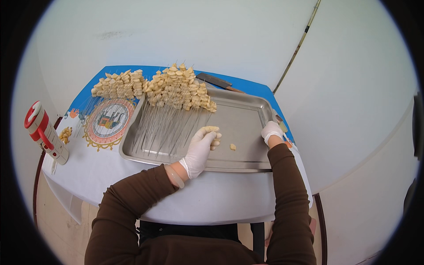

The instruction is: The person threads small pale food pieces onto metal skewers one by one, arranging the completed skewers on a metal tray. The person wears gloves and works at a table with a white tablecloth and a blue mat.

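Note:
My left hand, in a white glove, is raised over the middle of a shallow stainless-steel tray. Its fingers are curled with the thumb against them. The fingertips look yellowish, and whether something is held there cannot be made out. At the tray's right rim is my gloved right hand, its fingers largely hidden. One loose pale-yellow piece of food lies on the tray floor between both hands. Metal skewers threaded with similar pieces are heaped in the tray's left part, bare ends towards me.
More loaded skewers lie left of the tray on the patterned tablecloth. Loose pieces and a red-and-white bottle are farther left. Behind the tray is a cleaver with a wooden handle. Small items sit beyond the right rim.

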`<state>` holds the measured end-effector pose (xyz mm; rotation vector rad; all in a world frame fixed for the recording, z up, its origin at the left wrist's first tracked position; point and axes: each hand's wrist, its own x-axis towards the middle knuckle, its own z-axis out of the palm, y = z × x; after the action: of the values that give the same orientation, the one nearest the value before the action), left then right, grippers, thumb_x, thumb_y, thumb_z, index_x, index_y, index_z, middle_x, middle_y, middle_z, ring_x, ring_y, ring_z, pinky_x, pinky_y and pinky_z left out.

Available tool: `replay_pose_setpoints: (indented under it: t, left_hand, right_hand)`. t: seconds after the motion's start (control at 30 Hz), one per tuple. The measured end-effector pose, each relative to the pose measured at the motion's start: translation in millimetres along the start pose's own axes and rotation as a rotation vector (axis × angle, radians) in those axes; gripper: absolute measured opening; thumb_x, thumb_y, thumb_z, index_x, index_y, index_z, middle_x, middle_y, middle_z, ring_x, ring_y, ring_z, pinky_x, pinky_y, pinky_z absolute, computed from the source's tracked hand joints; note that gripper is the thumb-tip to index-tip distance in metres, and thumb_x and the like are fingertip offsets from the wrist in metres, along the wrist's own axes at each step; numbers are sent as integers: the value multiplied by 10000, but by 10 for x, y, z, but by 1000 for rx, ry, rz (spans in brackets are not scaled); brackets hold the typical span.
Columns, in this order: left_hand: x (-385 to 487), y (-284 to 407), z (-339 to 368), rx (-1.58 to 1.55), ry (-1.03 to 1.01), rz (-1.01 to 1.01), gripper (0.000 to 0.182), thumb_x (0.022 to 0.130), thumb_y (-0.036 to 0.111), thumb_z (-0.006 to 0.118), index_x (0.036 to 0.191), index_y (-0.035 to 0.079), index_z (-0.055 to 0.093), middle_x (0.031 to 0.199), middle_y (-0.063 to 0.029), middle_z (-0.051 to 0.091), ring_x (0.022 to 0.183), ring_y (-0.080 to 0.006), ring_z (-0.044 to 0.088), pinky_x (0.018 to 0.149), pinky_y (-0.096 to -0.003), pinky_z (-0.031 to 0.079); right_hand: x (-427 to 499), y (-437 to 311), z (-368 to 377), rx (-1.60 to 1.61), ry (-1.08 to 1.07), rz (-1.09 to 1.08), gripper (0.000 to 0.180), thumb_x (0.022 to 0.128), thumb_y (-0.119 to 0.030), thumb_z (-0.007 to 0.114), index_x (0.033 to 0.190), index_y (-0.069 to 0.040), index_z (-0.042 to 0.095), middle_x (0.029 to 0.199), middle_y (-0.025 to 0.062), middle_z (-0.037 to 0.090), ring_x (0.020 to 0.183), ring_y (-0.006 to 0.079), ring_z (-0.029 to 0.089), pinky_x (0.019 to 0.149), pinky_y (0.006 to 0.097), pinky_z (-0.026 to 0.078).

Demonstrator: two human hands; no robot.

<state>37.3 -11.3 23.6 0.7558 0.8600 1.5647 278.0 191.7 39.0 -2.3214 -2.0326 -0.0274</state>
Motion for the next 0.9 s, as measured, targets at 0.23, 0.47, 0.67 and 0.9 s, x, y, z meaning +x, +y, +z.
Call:
replay_pose_setpoints:
  t: [0.23, 0.47, 0.67, 0.9]
  left_hand:
    - [-18, 26, 28, 0, 1, -11, 214, 999, 138, 565, 1201, 80, 604, 1002, 10, 659, 793, -53, 563, 756, -216, 474]
    - [-5, 7, 11, -8, -1, -11, 220, 996, 136, 565, 1204, 77, 602, 1002, 9, 660, 788, -52, 564, 751, -216, 473]
    - [-2, 5, 17, 3, 1, -11, 219, 996, 135, 564, 1203, 74, 600, 1003, 8, 660, 782, -52, 565, 744, -216, 473]
    - [1, 6, 3, 14, 0, -12, 208, 1009, 141, 545, 1198, 75, 598, 1025, -2, 656, 815, -59, 577, 746, -218, 467]
  right_hand:
    - [81, 14, 48, -7, -16, 23, 262, 880, -137, 679, 1118, -52, 748, 1191, 208, 705, 1144, 360, 673, 911, 418, 562]
    - [35, 1, 11, -11, -11, 33, 265, 878, -141, 681, 1119, -54, 748, 1185, 201, 709, 1136, 354, 677, 913, 412, 562]
    - [69, 43, 30, -10, -19, 31, 271, 875, -145, 675, 1117, -48, 747, 1181, 202, 710, 1132, 360, 677, 914, 416, 560]
    - [7, 16, -79, -32, -91, 2, 288, 879, -156, 659, 1132, -46, 743, 1204, 208, 699, 1159, 368, 661, 939, 420, 548]
